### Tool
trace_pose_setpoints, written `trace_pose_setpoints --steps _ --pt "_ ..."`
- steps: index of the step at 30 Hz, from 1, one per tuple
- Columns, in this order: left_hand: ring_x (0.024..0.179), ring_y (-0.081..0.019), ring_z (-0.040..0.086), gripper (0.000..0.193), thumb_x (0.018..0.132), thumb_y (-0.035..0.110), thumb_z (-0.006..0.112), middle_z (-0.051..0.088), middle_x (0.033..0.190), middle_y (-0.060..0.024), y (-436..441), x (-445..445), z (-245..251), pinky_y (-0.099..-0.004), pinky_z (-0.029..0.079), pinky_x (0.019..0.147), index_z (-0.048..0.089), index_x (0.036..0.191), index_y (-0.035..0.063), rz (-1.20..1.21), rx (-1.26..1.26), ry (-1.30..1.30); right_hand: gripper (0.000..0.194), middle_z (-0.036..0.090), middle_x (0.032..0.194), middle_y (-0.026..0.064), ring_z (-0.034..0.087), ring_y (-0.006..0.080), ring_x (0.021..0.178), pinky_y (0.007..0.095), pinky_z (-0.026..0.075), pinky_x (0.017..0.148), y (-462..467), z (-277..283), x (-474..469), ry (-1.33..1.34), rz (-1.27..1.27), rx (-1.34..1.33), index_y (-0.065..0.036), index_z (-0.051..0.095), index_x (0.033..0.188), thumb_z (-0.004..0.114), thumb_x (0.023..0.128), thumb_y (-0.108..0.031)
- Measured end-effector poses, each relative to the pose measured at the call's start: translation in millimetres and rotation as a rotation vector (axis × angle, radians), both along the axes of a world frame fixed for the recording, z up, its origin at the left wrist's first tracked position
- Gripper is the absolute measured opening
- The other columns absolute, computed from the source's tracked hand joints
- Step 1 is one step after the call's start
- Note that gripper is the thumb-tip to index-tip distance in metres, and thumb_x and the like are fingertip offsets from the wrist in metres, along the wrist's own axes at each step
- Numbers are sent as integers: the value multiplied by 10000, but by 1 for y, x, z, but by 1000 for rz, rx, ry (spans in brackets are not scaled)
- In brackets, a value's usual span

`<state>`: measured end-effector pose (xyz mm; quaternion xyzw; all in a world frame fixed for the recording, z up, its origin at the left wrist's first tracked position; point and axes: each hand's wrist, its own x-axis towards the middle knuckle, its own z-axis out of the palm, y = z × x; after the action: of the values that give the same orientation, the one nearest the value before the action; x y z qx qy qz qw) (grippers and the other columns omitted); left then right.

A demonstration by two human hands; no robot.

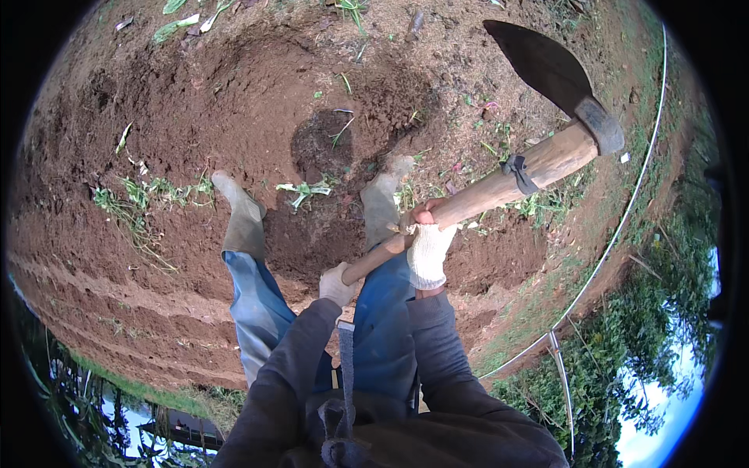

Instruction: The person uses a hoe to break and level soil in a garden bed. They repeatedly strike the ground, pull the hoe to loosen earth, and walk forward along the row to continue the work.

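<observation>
Both my hands grip a hoe by its wooden handle (480,196). My left hand (337,284), in a pale knit glove, is closed around the lower end near my lap. Farther up the shaft, my right hand (432,245) is wrapped around it; its glove is white with bare fingertips showing. The dark metal hoe blade (544,64) is raised at the upper right, above the ground. A dark strip of cloth (518,174) is tied around the handle below the blade's socket. Dug brown soil (251,111) lies before me, with a shallow hollow near the middle.
My muddy boots (243,225) stand apart on the soil. Uprooted green plants (137,202) lie to the left, and a leafy scrap (305,190) lies between my feet. A white pipe or line (635,199) curves along the right side, with bushes (643,327) beyond it.
</observation>
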<state>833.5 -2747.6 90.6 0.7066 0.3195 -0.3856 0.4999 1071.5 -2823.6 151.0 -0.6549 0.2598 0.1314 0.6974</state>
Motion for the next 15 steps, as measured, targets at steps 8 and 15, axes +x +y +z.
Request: trace_pose_setpoints --steps 8,15 --pt "875 -389 657 229 788 277 684 684 856 -181 -14 23 -9 -463 526 752 644 932 104 155 138 198 139 561 677 -2 518 87 557 264 400 487 35 -131 38 161 272 -264 -33 595 842 634 893 -157" --pt "912 -404 650 267 798 242 669 684 921 -202 -21 -95 23 -464 529 786 646 1022 99 148 137 216 150 594 628 35 542 107 544 286 427 478 7 -205 -73 379 216 -127 6 603 816 632 894 -118"
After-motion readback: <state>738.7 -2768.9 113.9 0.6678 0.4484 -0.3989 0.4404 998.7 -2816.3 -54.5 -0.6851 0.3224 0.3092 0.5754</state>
